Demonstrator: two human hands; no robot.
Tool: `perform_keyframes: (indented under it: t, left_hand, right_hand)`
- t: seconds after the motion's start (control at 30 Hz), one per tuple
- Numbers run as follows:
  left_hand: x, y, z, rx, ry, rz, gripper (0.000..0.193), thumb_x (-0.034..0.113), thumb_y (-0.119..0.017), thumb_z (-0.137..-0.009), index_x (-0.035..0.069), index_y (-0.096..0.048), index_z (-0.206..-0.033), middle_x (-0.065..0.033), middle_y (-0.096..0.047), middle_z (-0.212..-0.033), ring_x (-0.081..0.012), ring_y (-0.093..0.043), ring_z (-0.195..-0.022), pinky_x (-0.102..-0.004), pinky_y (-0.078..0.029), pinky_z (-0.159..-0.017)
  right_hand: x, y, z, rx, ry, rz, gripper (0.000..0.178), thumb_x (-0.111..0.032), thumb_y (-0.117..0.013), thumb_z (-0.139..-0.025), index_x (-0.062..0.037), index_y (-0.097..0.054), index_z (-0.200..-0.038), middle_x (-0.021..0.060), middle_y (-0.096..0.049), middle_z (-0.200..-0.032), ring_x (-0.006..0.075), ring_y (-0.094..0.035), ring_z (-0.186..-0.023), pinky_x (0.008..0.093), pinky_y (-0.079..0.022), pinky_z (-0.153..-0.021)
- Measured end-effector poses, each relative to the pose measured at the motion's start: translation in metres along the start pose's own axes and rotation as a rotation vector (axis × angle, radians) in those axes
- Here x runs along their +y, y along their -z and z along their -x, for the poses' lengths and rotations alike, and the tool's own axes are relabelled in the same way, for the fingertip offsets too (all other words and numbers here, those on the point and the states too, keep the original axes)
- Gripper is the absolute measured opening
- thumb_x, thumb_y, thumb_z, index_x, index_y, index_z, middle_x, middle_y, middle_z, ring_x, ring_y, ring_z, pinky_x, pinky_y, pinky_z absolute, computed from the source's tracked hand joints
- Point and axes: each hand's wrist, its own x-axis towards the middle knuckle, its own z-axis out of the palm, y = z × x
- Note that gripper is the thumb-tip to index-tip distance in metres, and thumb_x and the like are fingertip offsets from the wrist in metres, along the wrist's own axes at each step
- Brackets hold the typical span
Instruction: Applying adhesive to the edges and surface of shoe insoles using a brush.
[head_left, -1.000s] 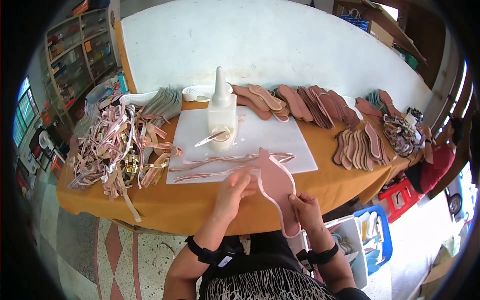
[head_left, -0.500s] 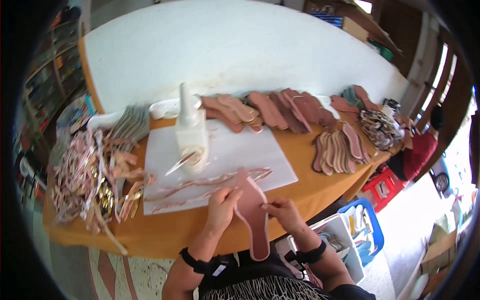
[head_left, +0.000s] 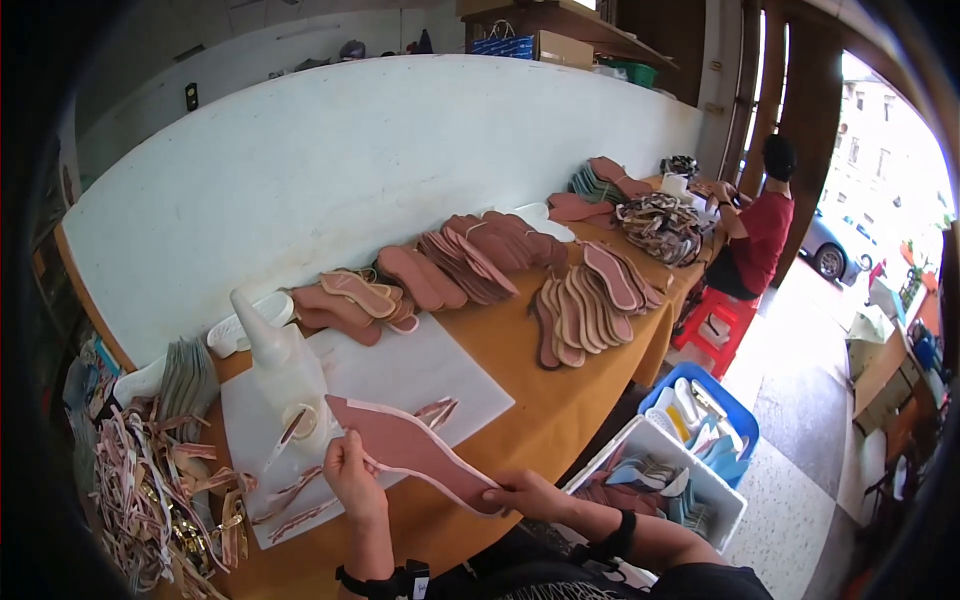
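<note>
My left hand (head_left: 355, 478) and my right hand (head_left: 530, 496) hold one dusty-pink insole (head_left: 410, 445) with a pale edge between them, above the table. The left pinches its edge near the wide end; the right grips the narrower end. Beyond the left hand, a white plastic bottle (head_left: 265, 335) with a tapered spout stands on a white sheet (head_left: 465, 375). A thin pointed metal tool (head_left: 285, 440) leans at the bottle's lower front. Thin pinkish trimmed strips (head_left: 300, 518) lie on the sheet, partly hidden by the insole and my left hand.
Stacked insoles (head_left: 470, 265) line the back of the orange-covered table (head_left: 585, 405), with a fanned pile (head_left: 585, 315) at right. Scrap strips (head_left: 150, 500) heap up at left. A white crate (head_left: 700, 480) and blue basket (head_left: 745, 415) flank the table. A seated person (head_left: 765, 230) works farther off.
The view has swung to the right. The insole has turned from nearly upright to a slant, its wide end now at upper left, and both hands still hold it.
</note>
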Motion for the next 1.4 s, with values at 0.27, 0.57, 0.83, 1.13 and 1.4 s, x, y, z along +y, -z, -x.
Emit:
perform_keyframes:
  t: [0.27, 0.57, 0.83, 1.13, 1.4]
  left_hand:
    - [-0.006, -0.004, 0.008, -0.128, 0.162, -0.304, 0.021, 0.016, -0.056, -0.084, 0.001, -0.053, -0.098, -0.0038, -0.055, -0.078, -0.0102, -0.049, -0.054, -0.0226, -0.039, -0.048]
    - [0.026, 0.071, 0.035, -0.005, 0.184, -0.582, 0.006, 0.005, -0.054, -0.083, 0.0, -0.057, -0.082, -0.0033, -0.051, -0.062, -0.0089, -0.045, -0.052, -0.0209, -0.035, -0.048]
    - [0.022, 0.082, 0.043, 0.15, 0.151, -0.612, 0.009, 0.005, -0.053, -0.082, -0.001, -0.056, -0.077, -0.0023, -0.047, -0.056, -0.0093, -0.042, -0.05, -0.0219, -0.033, -0.048]
    - [0.013, 0.083, 0.042, 0.249, 0.123, -0.629, 0.006, 0.004, -0.055, -0.081, -0.002, -0.057, -0.079, -0.0017, -0.046, -0.055, -0.009, -0.041, -0.049, -0.0215, -0.032, -0.047]
    - [0.009, 0.089, 0.046, 0.223, 0.076, -0.596, 0.009, 0.006, -0.056, -0.083, -0.002, -0.058, -0.085, -0.0007, -0.046, -0.056, -0.007, -0.039, -0.05, -0.0204, -0.031, -0.047]
  right_hand:
    - [0.01, 0.072, 0.002, 0.445, -0.17, -0.267, 0.029, -0.025, -0.055, -0.086, 0.0003, -0.061, -0.099, 0.0039, -0.061, -0.081, 0.0115, -0.056, -0.07, 0.0267, -0.047, -0.059]
    - [0.006, 0.291, -0.054, 0.962, -0.136, -0.034, 0.019, -0.021, -0.056, -0.085, -0.0022, -0.06, -0.085, 0.0003, -0.056, -0.068, 0.0094, -0.051, -0.05, 0.0211, -0.039, -0.042]
    - [0.034, 0.376, -0.082, 0.971, -0.273, -0.207, 0.016, -0.024, -0.055, -0.085, -0.0077, -0.057, -0.082, 0.0009, -0.057, -0.067, 0.0149, -0.055, -0.051, 0.0256, -0.045, -0.04]
    - [0.054, 0.383, -0.077, 0.995, -0.441, -0.078, 0.023, -0.025, -0.057, -0.082, -0.0029, -0.054, -0.077, 0.0068, -0.056, -0.062, 0.0203, -0.057, -0.045, 0.0287, -0.039, -0.034]
    - [0.053, 0.384, -0.083, 1.057, -0.433, 0.017, 0.021, -0.025, -0.064, -0.076, -0.0053, -0.059, -0.071, 0.0049, -0.057, -0.058, 0.0166, -0.054, -0.041, 0.0263, -0.038, -0.033]
